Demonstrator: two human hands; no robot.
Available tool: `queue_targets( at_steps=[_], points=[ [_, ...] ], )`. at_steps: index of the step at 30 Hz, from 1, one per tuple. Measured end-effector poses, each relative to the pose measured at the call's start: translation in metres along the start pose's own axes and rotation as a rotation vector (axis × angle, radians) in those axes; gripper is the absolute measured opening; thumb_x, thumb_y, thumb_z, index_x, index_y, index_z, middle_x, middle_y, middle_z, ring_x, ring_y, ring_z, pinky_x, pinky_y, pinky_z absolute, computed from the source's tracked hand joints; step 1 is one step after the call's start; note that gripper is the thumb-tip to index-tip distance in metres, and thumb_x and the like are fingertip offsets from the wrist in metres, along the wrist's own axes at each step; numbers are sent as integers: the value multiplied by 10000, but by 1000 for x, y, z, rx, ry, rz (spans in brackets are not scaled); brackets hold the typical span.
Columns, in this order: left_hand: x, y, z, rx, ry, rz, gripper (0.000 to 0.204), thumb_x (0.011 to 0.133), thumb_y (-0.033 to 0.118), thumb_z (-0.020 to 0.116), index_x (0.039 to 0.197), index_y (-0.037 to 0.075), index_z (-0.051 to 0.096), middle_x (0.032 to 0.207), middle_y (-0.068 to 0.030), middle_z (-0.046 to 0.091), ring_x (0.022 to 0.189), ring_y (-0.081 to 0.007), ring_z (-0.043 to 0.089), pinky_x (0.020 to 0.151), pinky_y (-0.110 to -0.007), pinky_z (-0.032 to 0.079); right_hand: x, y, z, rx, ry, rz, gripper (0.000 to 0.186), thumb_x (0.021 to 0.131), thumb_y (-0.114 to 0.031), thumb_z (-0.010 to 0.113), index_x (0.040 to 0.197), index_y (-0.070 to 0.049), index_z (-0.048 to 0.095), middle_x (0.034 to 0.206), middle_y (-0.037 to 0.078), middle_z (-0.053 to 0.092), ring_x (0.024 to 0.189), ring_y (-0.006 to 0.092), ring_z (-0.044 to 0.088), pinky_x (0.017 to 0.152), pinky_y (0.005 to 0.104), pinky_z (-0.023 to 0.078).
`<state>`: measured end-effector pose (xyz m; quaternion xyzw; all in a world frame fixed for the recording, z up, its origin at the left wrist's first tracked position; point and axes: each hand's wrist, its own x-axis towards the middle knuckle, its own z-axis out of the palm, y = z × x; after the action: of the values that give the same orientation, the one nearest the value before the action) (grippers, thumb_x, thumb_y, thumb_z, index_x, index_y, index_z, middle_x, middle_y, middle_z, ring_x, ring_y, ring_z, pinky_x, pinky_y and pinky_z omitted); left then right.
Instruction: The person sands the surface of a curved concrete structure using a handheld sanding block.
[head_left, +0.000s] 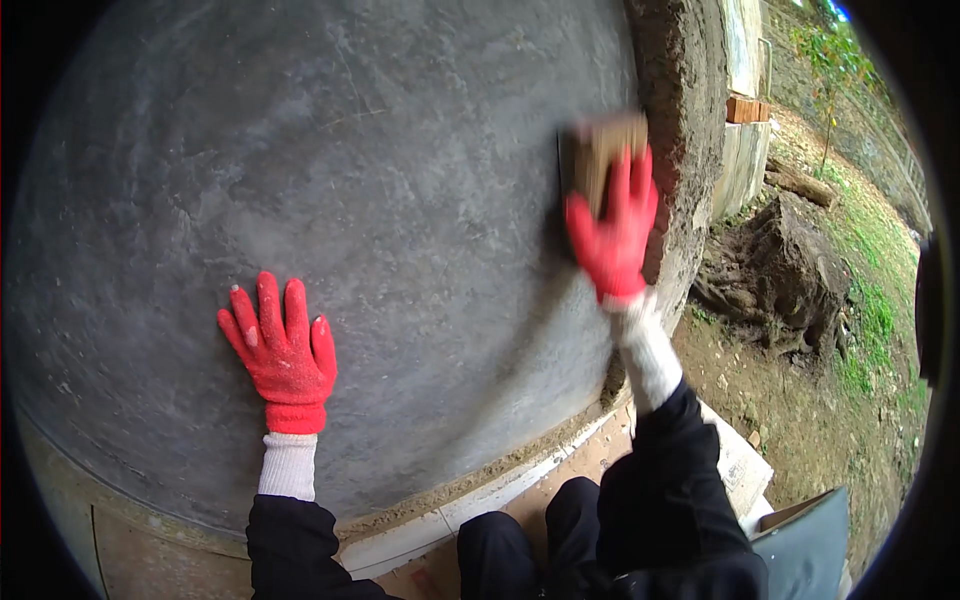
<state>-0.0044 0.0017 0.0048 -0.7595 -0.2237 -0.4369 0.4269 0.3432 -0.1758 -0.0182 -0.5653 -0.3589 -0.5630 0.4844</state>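
- Against the grey wall (420,200), near its rough right edge (688,120), the block (593,160) was held in the gloved right hand (612,237), both blurred.
- Lower and well to the left, the left hand (284,368) was laid on the wall, its fingers (268,305) spread and released.
- Beyond the edge, a stump (785,275) was seen.

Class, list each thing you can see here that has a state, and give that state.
Left hand: red-gloved, open, fingers spread flat against the grey wall.
Right hand: red-gloved, closed on the brown block, blurred.
Brown block: held at the wall, near its right edge, blurred.
Grey wall: mostly smooth, mottled.
Rough border: coarse, uneven.
Tree stump: gnarled, on the ground.
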Motion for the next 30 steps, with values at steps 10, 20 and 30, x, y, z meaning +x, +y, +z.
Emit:
queue_targets(
  at_steps=[10, 20, 30],
  points=[
    [1, 1, -2, -45, -1, 3, 517, 867, 269, 586, 1333, 64, 490, 1463, -178, 372, 1342, -496, 301, 1093, -660, 211, -51, 0, -14, 17, -210, -112, 890, 711, -298, 733, 1464, -46, 330, 1442, 351, 316, 1210, 531, 432, 963, 587, 387],
    [0, -1, -2, -94, -9, 0, 522, 851, 259, 607, 1326, 71, 496, 1452, -169, 385, 1333, -493, 307, 1081, -667, 223, 59, -27, 10, -30, 49, -11, 711, 724, -349, 724, 1310, -21, 493, 1373, 275, 439, 1019, 478, 547, 844, 522, 465],
    [2, 4, 1, -126, 16, -5, 504, 848, 277, 615, 1298, 69, 526, 1438, -166, 400, 1336, -483, 299, 1079, -667, 220, -31, -52, -8, 26, -146, -138, 728, 690, -353, 751, 1282, -21, 487, 1334, 338, 432, 1131, 486, 487, 881, 552, 411]
  ],
)
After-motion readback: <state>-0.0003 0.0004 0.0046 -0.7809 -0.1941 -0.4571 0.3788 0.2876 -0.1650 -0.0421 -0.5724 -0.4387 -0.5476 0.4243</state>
